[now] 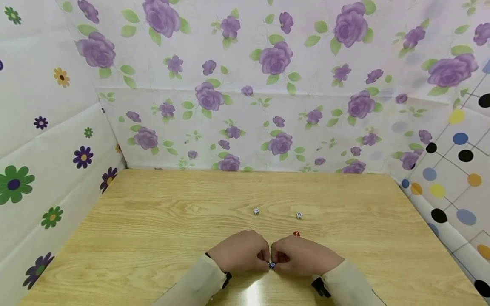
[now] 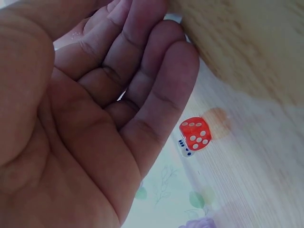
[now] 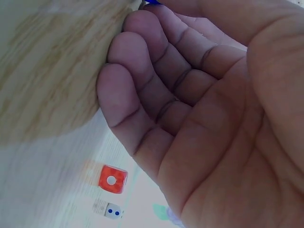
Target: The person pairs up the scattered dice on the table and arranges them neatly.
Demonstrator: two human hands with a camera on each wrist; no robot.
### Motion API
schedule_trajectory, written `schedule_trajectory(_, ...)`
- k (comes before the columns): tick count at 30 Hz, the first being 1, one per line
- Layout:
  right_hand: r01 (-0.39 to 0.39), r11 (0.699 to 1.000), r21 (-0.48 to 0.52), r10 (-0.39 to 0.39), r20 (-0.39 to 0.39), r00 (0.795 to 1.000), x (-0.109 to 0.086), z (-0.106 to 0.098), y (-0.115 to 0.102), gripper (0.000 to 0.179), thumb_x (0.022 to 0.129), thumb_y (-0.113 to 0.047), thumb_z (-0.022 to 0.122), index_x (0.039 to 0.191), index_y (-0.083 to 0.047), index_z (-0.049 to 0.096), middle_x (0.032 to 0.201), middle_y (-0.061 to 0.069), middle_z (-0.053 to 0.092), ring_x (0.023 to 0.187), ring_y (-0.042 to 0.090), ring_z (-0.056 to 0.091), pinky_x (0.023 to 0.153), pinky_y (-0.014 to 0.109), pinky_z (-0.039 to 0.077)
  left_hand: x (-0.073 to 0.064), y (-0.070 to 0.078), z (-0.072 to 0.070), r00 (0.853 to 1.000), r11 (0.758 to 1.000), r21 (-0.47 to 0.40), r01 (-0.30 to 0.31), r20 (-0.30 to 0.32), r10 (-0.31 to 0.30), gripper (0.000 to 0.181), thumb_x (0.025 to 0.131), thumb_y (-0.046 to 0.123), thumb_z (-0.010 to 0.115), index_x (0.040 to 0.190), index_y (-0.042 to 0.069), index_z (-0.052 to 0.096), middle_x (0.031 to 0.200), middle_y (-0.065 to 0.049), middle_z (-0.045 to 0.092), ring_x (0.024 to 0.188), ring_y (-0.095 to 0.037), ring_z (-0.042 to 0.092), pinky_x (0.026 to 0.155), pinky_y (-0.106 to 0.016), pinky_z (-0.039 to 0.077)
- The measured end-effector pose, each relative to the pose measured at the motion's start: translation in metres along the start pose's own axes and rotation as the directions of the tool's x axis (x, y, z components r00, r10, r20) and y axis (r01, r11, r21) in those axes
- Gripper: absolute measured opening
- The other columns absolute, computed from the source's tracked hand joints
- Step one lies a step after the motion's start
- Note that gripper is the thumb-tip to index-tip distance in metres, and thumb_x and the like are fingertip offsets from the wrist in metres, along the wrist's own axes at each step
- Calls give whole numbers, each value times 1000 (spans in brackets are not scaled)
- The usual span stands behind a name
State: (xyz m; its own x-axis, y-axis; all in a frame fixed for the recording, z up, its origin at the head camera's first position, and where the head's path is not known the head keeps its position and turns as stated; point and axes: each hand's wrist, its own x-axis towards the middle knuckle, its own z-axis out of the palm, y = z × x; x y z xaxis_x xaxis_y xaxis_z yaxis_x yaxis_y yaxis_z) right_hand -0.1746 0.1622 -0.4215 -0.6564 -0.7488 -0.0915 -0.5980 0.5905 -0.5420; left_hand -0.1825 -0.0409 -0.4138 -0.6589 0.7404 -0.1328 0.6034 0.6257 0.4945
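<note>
My left hand point(image 1: 243, 250) and right hand point(image 1: 306, 255) meet near the front of the table, fingers curled and knuckles almost touching. Between their fingertips is a small blue die point(image 1: 272, 265) with white dots, low at the tabletop, pinched from both sides. Whether it is a single die or two side by side I cannot tell. A blue corner of the die point(image 3: 153, 2) shows at the right fingertips in the right wrist view; the left wrist view hides it. Just beyond the right hand lies a red die point(image 1: 296, 233) with white dots, partly covered by that hand.
Farther back on the wooden table point(image 1: 183, 204) sit two white dice, one left point(image 1: 256, 211) and one right point(image 1: 299, 216). Flowered cloth point(image 1: 245, 114) hangs behind the table, with patterned cloth along both sides.
</note>
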Motion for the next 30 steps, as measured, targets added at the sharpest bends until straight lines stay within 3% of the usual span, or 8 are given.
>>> schedule_trajectory(10,32,999,2,-32,-20,999,1,2,0,13,86,-15,69,81,-24,60,73,-18,52,64,-4,46,59,16,43,0,1,0,1000,999,47,-1,-9,1,15,81,28,74,69,28,65,64,22,55,58,4,52,56,-16,44)
schedule_trajectory(22,-4,999,38,4,4,1000,1,2,-4,9,86,-17,70,84,-21,63,77,-18,55,67,-4,49,62,17,45,-1,2,2,1000,1000,3,-13,-8,13,17,84,29,71,68,27,65,59,20,54,53,3,45,53,-16,41)
schedule_trajectory(30,11,1000,-22,-11,-11,1000,1,3,-2,9,86,-17,70,84,-22,63,77,-19,54,68,-4,48,63,17,44,-1,2,2,1000,1000,20,-13,-13,13,18,83,33,72,69,26,64,61,20,55,55,4,50,54,-16,44)
